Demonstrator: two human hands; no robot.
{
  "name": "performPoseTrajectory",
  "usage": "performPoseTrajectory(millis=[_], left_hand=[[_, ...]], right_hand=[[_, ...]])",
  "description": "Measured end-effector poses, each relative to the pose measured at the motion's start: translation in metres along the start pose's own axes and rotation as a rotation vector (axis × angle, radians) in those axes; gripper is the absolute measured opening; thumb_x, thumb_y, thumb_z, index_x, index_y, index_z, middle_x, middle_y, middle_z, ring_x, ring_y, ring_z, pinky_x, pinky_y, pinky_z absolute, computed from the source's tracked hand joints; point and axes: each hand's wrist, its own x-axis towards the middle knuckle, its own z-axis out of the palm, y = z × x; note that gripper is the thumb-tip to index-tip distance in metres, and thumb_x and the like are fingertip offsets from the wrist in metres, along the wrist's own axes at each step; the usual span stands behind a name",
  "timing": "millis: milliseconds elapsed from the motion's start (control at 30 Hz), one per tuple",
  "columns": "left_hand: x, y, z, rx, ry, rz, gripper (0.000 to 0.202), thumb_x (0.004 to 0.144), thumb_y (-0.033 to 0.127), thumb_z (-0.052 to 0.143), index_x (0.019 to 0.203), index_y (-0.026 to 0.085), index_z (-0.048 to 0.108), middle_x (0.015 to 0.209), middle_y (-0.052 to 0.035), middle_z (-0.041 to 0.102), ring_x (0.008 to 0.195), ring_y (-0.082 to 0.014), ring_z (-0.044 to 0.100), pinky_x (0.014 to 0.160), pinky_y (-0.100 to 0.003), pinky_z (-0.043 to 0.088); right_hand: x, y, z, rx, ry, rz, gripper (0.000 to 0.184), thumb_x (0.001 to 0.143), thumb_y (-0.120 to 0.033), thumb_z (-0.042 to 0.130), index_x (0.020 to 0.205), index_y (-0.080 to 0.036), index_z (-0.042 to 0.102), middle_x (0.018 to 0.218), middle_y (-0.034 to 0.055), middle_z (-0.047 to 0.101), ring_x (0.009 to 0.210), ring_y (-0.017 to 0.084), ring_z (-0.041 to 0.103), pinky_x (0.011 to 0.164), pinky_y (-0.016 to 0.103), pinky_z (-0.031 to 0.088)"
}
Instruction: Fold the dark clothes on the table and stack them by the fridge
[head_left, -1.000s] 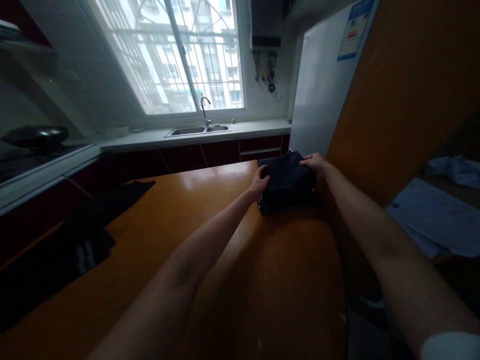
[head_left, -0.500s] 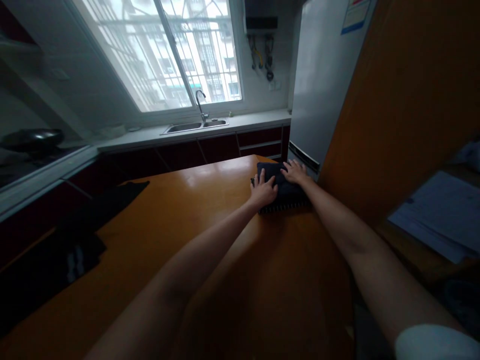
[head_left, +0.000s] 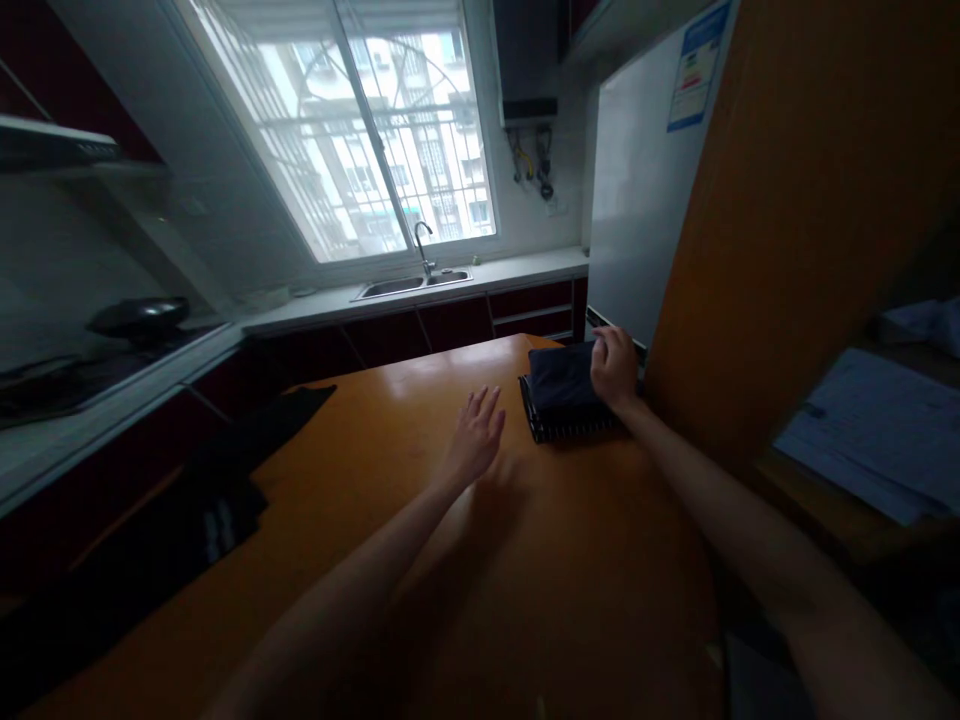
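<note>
On the far right corner of the table lies a folded navy cloth [head_left: 562, 376], on top of a folded black cloth with white dashes along its edge [head_left: 581, 430]. My right hand [head_left: 615, 368] is over the right side of the navy cloth, fingers loosely bent and holding nothing that I can see; whether it touches the cloth is unclear. To the left of the stack, my left hand [head_left: 478, 437] hovers above the wooden table [head_left: 420, 420], open and empty, its fingers stretched out. A black garment with white stripes [head_left: 217, 525] lies spread along the table's left side.
A brown wooden panel [head_left: 780, 200] and a fridge [head_left: 637, 180] stand close on the right. Papers [head_left: 877, 430] lie on a shelf beyond the panel. Behind the table run a counter with a sink [head_left: 412, 285] and, at left, a stove with a wok [head_left: 139, 315].
My left hand has come off the navy cloth and moved left over the table. My right hand has shifted slightly, its fingers no longer spread flat. The view has tilted up a little.
</note>
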Motion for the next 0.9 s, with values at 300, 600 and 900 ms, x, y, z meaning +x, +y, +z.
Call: performPoseTrajectory(millis=[300,600,900], left_hand=[[-0.183,-0.151,-0.128,0.47,0.032,-0.177,0.043,0.098,0.033,0.039,0.134,0.02,0.058,0.144,-0.012,0.055,0.143,-0.0278,0.039,0.119,-0.048,0.029],[-0.238,-0.205,-0.222,0.515,-0.016,-0.572,0.044,0.094,0.041,0.056,0.133,0.022,0.062,0.141,-0.0122,0.055,0.123,-0.0313,0.053,0.102,-0.042,0.044],[-0.241,-0.231,-0.243,0.483,0.09,-0.718,0.029,0.095,0.02,0.05,0.114,0.018,0.072,0.118,-0.013,0.067,0.112,-0.0253,0.061,0.1,-0.034,0.045]], right_hand=[[-0.202,-0.122,0.077,0.181,-0.629,-0.452,0.026,0.092,-0.019,0.052,0.112,-0.018,0.068,0.125,0.0138,0.061,0.12,0.025,0.052,0.105,0.038,0.041],[-0.232,-0.198,0.14,-0.215,-0.659,-0.259,0.03,0.093,-0.02,0.047,0.116,-0.015,0.066,0.129,0.0194,0.059,0.122,0.03,0.05,0.102,0.042,0.037],[-0.238,-0.181,0.165,-0.229,-0.641,-0.262,0.033,0.093,-0.025,0.046,0.118,-0.016,0.066,0.131,0.0145,0.061,0.117,0.028,0.055,0.094,0.038,0.039]])
